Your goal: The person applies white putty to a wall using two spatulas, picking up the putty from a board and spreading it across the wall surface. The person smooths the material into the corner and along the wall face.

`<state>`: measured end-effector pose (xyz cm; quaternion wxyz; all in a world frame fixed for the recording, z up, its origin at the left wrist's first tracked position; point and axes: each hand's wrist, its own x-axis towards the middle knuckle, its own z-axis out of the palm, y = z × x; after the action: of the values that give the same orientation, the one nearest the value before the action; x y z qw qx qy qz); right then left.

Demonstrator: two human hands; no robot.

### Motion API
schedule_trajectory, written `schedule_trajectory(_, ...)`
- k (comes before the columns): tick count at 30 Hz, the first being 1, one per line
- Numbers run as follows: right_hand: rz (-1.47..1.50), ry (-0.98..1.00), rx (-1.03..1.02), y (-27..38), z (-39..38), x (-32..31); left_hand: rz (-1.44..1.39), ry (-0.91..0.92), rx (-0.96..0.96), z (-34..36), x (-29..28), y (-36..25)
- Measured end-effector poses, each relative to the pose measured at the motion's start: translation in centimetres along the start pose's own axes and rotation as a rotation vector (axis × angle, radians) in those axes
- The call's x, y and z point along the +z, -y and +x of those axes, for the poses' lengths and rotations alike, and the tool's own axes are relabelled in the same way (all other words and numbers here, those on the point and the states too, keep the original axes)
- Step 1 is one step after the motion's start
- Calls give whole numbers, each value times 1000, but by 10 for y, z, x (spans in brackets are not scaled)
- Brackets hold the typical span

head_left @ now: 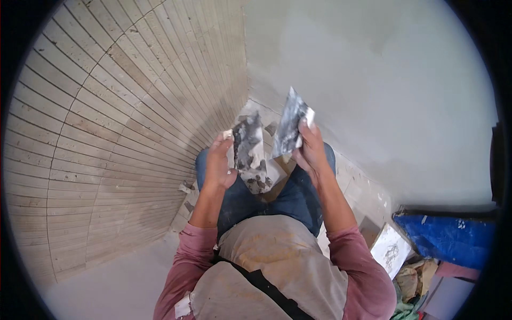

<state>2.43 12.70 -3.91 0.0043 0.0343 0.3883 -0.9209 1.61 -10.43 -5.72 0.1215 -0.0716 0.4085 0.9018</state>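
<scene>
My left hand [221,160] is closed round the pale edge of a flat, plaster-smeared metal blade [247,144], held in front of my body. My right hand [313,149] grips a second metal blade [288,125] with a white handle or back, tilted upward just right of the first. The two blades are apart. Beneath them, between my jeans-covered knees, lie a smeared whitish piece [274,173] and a brownish surface, partly hidden.
A wall of narrow beige tiles [112,138] rises on my left, meeting a plain grey wall [373,80]. At lower right are a blue board [448,234], a white panel [388,248] and a pile of rags [413,277]. Small scraps [186,188] lie by my left knee.
</scene>
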Motion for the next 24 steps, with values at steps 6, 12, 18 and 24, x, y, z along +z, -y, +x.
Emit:
schedule_trajectory(6, 31, 186, 147, -26, 14, -27, -5, 79, -167, -3, 12, 9)
schedule_trajectory(12, -1134, 190, 232, 11, -7, -61, 38, 76, -23, 14, -8, -43)
schedule_trajectory(18, -1685, 337, -845, 64, -19, 32, 602, 84, 388, 26, 7, -61)
schedule_trajectory(24, -1997, 534, -1211, 68, -30, 58, 830, 127, 544, 19, 69, -82)
